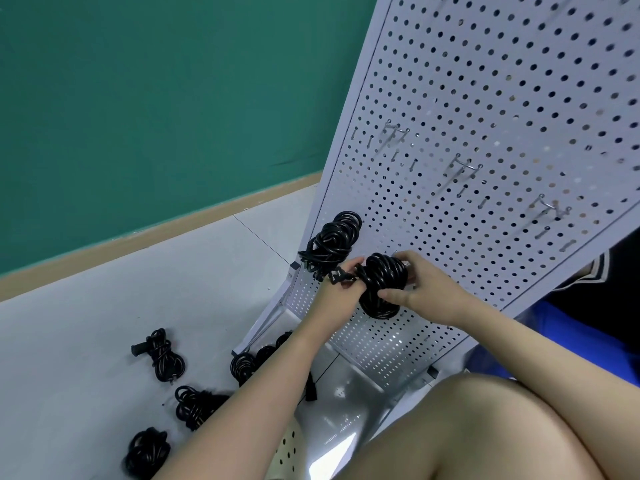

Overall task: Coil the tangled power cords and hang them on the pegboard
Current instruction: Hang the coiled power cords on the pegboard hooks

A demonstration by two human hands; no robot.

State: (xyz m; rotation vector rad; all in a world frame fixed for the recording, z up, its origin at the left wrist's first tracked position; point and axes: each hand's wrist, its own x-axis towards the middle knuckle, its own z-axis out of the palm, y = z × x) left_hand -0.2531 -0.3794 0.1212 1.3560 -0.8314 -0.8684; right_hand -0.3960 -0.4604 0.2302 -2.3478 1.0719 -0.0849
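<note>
Hands [337, 292] [426, 292] clamp coiled cord [381, 285] against pegboard [485, 116] — hung coil [334, 242] beside, bundles [162, 355] on floor [104, 306].

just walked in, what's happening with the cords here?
A person is sitting at a white pegboard, with both hands on a coiled black cord held against it. The right hand wraps the coil; the left hand pinches its plug end. One coiled cord already hangs on the board. More bundles lie on the floor, and several hooks are bare.
</note>
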